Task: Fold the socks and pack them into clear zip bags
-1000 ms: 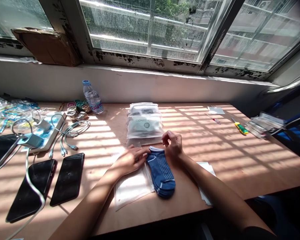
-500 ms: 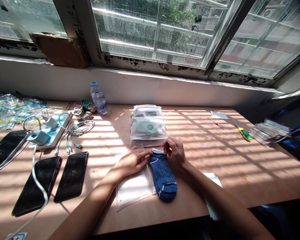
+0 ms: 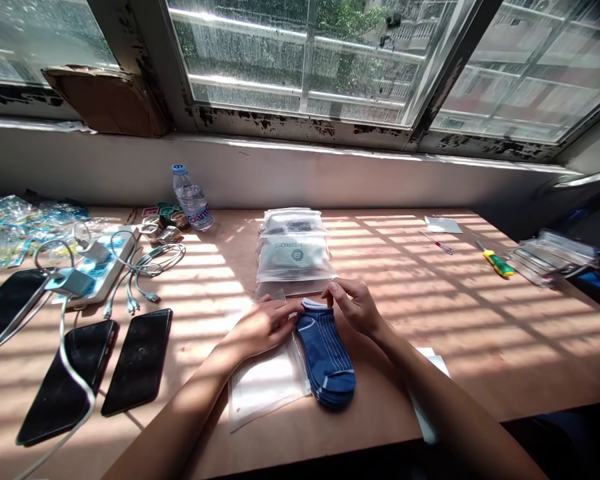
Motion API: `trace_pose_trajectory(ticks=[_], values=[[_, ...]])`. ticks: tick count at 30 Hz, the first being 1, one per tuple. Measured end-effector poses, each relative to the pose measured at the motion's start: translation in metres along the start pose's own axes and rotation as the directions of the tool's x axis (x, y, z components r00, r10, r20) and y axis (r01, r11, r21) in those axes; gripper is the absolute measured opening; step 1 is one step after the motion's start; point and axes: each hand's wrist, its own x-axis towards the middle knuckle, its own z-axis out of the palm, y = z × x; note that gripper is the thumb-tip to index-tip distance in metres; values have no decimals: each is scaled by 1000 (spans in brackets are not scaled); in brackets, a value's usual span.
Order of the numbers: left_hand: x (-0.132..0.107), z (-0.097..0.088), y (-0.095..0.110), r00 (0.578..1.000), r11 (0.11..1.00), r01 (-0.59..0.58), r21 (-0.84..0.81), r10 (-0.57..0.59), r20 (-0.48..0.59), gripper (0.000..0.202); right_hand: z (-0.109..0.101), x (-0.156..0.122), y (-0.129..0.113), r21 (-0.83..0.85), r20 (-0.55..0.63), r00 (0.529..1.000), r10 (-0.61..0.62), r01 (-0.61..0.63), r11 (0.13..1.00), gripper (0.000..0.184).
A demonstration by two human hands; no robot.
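Note:
A small stack of blue socks with thin white stripes lies on the table, cuffs away from me and toes toward me. My left hand rests over a clear plastic bag, its fingers stretched out and the fingertips touching the left side of the cuffs. At the other side of the cuffs, my right hand is closed, with thumb and forefinger pinching the edge. The bag lies flat just left of the socks, its far part hidden under my left hand.
A pile of frosted packed bags lies beyond my hands. To the left are two phones side by side, another phone, a power strip, cables and a water bottle. Two screwdrivers and clear plastic cases lie right.
The view has shifted slightly. My right hand has turned a little at the cuffs, its fingers curled in closer. The socks, bag and left hand are nearly unchanged.

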Motion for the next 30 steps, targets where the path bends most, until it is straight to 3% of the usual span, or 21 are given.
trace_pose_trajectory(ticks=[4, 10, 15, 20, 24, 27, 30], values=[[0, -5, 10, 999, 1000, 3, -10, -3, -41, 32, -6, 1, 3, -157, 144, 990, -4, 26, 987, 14], [2, -9, 24, 996, 997, 77, -6, -77, -42, 22, -2, -7, 8, -319, 337, 941, -31, 145, 937, 22], [6, -2, 21, 983, 985, 170, -38, -172, -68, 25, 12, -11, 14, -252, 267, 955, -127, 196, 948, 22], [6, 0, 12, 962, 980, 176, -88, -190, -194, 23, 21, -9, 16, -217, 158, 977, -143, 175, 960, 20], [5, 1, 13, 959, 990, 119, -76, -135, -248, 19, 19, -10, 12, -248, 142, 973, -180, 211, 946, 25], [5, 1, 17, 969, 998, 56, -41, -64, -238, 7, 17, -13, 11, -267, 166, 965, -205, 244, 932, 23], [5, -1, 22, 977, 1000, -10, -21, 5, -211, 10, 17, -14, 13, -269, 196, 958, -209, 257, 928, 25]])
